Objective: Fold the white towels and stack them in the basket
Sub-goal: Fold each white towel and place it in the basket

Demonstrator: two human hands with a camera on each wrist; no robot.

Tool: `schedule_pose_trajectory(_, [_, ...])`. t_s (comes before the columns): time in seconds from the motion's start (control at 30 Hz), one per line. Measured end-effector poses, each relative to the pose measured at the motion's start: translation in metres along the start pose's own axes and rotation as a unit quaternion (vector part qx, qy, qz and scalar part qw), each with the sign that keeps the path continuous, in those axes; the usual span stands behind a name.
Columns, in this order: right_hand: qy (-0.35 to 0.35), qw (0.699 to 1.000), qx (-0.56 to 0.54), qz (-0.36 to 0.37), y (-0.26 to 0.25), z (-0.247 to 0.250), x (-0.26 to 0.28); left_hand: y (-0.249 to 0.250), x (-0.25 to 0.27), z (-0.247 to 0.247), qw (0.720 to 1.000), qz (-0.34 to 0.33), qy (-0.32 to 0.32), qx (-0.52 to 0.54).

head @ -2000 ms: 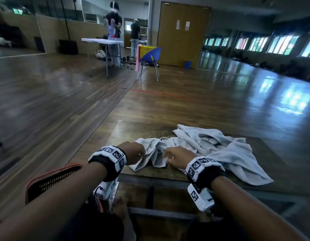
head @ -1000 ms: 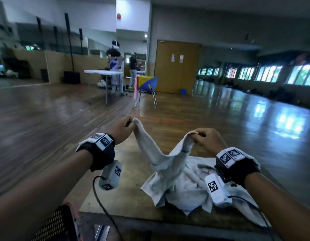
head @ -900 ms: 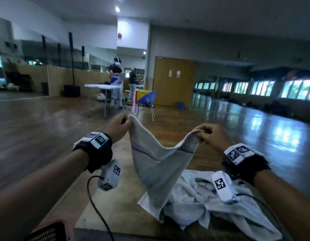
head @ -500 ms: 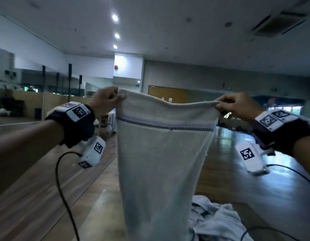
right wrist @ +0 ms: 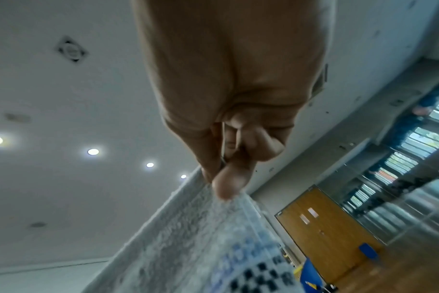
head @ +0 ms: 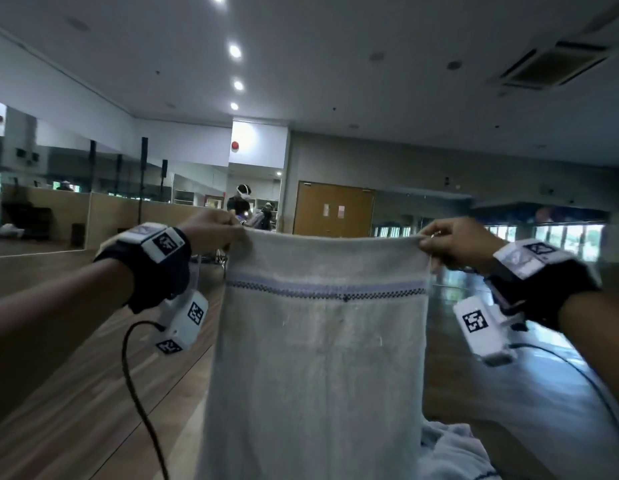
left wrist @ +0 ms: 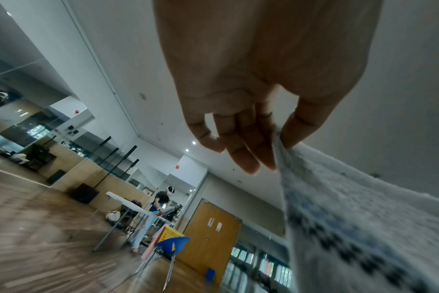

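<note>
A white towel [head: 318, 358] with a dark checked stripe near its top hangs flat in front of me, held up by its two upper corners. My left hand [head: 214, 230] pinches the left corner, thumb against fingers, as the left wrist view [left wrist: 276, 142] shows up close. My right hand [head: 446, 240] pinches the right corner, the fingertips [right wrist: 226, 186] pressed on the cloth [right wrist: 201, 237]. More crumpled white towels [head: 453, 452] lie low at the right behind the hanging one. The basket is out of sight.
Wooden floor [head: 76, 393] spreads to the left. Far off stand a person [head: 240, 204] at a white table [left wrist: 128, 204], a blue chair [left wrist: 173, 243] and a wooden door [head: 332, 211]. Wrist camera cables [head: 138, 393] hang under both arms.
Both hands have lifted the towel off the pile and drawn apart, so it went from a bunched sag to a flat hanging sheet. My head has tilted up, hiding the table.
</note>
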State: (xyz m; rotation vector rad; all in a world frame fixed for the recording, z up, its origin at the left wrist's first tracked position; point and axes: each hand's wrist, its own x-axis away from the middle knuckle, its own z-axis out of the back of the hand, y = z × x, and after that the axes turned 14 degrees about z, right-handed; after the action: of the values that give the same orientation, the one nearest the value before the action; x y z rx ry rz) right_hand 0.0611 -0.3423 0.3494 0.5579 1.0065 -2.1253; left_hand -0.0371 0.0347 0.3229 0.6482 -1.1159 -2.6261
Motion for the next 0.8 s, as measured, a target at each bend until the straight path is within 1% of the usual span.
schedule_pose_trajectory(0.07, [-0.042,0.998,-0.012,-0.047,0.016,-0.022,0.007,-0.022,0.0,-0.015,0.999,0.02,-0.01,-0.03])
schedule_pose_trajectory(0.1, [-0.052,0.996,-0.024,-0.062,0.022,-0.032,0.01,-0.029,0.0,-0.02,0.999,0.023,-0.009,-0.036])
schedule_pose_trajectory(0.13, [-0.049,0.996,-0.03,-0.066,0.027,-0.04,0.012,-0.034,0.001,-0.024,0.999,0.017,0.009,-0.047])
schedule_pose_trajectory(0.17, [-0.028,0.998,-0.014,-0.053,0.03,-0.044,0.011,-0.036,0.002,-0.025,0.997,0.001,0.047,-0.061])
schedule_pose_trajectory(0.2, [0.011,0.999,0.016,-0.028,0.031,-0.044,0.008,-0.034,0.003,-0.025,0.993,-0.023,0.095,-0.068])
schedule_pose_trajectory(0.23, [0.057,0.998,0.032,0.002,0.03,-0.042,0.003,-0.028,0.004,-0.023,0.987,-0.053,0.137,-0.058])
schedule_pose_trajectory(0.27, [0.105,0.994,0.029,0.031,0.027,-0.038,-0.001,-0.022,0.004,-0.021,0.983,-0.082,0.165,-0.019])
schedule_pose_trajectory(0.3, [0.148,0.987,0.014,0.057,0.022,-0.033,-0.005,-0.014,0.003,-0.017,0.978,-0.1,0.176,0.04])
schedule_pose_trajectory(0.37, [0.208,0.974,-0.03,0.084,0.007,-0.021,-0.011,0.002,0.001,-0.008,0.971,-0.101,0.178,0.122])
schedule_pose_trajectory(0.43, [0.238,0.962,-0.091,0.094,-0.008,-0.009,-0.012,0.016,0.0,0.001,0.968,-0.095,0.184,0.139])
schedule_pose_trajectory(0.47, [0.243,0.959,-0.106,0.099,-0.014,-0.003,-0.011,0.022,0.0,0.004,0.967,-0.096,0.188,0.147])
schedule_pose_trajectory(0.53, [0.23,0.961,-0.114,0.101,-0.022,0.007,-0.007,0.029,0.002,0.008,0.964,-0.106,0.189,0.155])
schedule_pose_trajectory(0.67, [0.199,0.973,-0.078,0.09,-0.024,0.013,0.011,0.021,0.015,0.007,0.969,-0.138,0.185,0.085])
schedule_pose_trajectory(0.8, [0.125,0.99,-0.032,0.064,-0.007,0.005,0.032,-0.001,0.03,-0.003,0.976,-0.131,0.172,0.036])
